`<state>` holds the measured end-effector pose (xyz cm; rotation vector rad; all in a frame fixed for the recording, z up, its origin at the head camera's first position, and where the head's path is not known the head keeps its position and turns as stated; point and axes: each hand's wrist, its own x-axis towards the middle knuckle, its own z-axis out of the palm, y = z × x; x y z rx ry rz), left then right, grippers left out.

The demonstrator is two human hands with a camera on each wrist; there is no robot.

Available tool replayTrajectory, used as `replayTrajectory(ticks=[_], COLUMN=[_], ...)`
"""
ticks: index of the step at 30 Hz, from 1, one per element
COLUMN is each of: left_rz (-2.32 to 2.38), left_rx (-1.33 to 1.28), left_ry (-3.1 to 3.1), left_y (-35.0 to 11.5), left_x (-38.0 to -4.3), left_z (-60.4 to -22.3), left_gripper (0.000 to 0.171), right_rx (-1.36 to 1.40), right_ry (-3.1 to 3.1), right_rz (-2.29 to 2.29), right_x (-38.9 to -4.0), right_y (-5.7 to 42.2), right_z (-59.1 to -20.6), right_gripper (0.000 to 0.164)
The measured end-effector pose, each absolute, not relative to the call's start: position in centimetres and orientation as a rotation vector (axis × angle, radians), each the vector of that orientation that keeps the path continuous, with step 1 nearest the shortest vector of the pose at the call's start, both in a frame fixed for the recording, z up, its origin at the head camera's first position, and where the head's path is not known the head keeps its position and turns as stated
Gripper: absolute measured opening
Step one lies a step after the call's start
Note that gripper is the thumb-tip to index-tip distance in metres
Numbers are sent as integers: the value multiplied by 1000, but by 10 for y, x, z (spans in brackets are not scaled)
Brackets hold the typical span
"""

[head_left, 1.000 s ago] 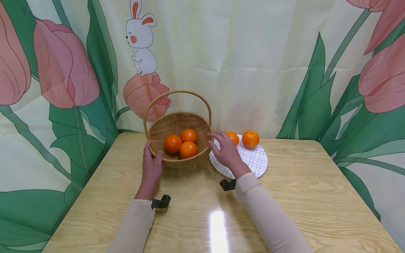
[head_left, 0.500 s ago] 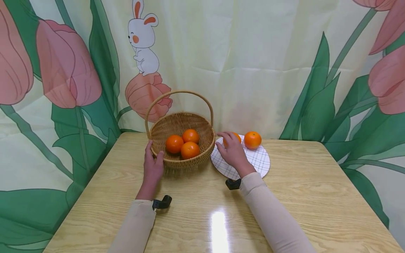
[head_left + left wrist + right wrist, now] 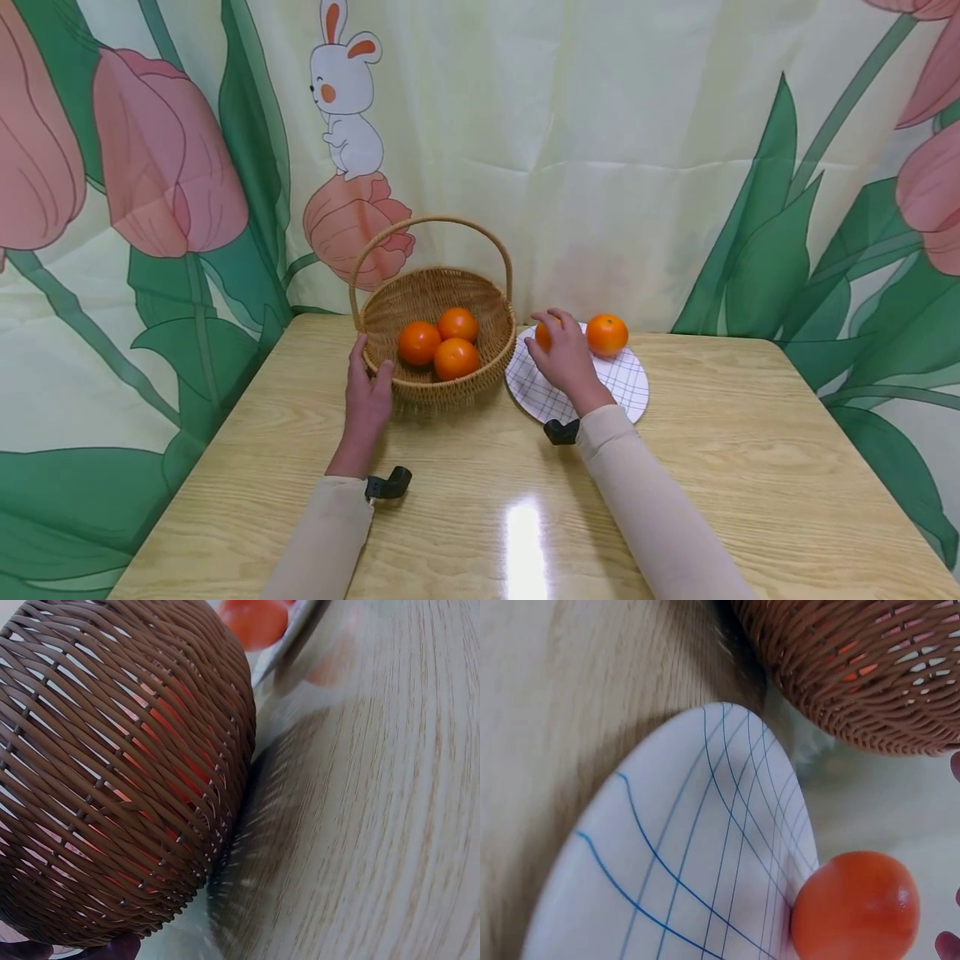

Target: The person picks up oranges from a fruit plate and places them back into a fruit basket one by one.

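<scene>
A wicker basket (image 3: 450,393) with a tall arched handle holds three oranges (image 3: 457,359). My left hand (image 3: 367,402) grips its left front rim, thumb over the edge and fingers along the outside. To the right, a white plate (image 3: 628,385) with blue grid lines bears two oranges. Above the left one of these, a partly hidden orange (image 3: 542,336), my right hand (image 3: 567,360) reaches with bent, spread fingers. In the right wrist view its fingertips (image 3: 949,946) stand apart from that orange (image 3: 859,904).
Another orange (image 3: 607,335) sits at the plate's back right. Basket and plate stand close together on a wooden table (image 3: 735,450), near its back edge. A printed curtain (image 3: 600,167) hangs directly behind.
My right hand has moved from beside the basket's right rim rightward to the left orange on the plate. The left hand stays on the basket, and the whole view has shifted slightly.
</scene>
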<state>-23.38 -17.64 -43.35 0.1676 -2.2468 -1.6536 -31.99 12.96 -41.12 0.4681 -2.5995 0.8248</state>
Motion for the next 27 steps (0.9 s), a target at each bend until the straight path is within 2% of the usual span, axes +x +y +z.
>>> replayTrajectory(ticks=[19,27], left_rz=[-1653,-1635], left_rx=[159,164], left_ry=[-2242,-2235], left_y=[-174,-174], left_x=[-232,-233], left_z=[-434,-432], left_gripper=[63,61], right_rx=[384,374], right_ry=[-2798,-2831], right_rz=[731,703], right_x=[-337,-339], right_y=[142,145], right_z=[-418,-421], right_gripper=[56,56])
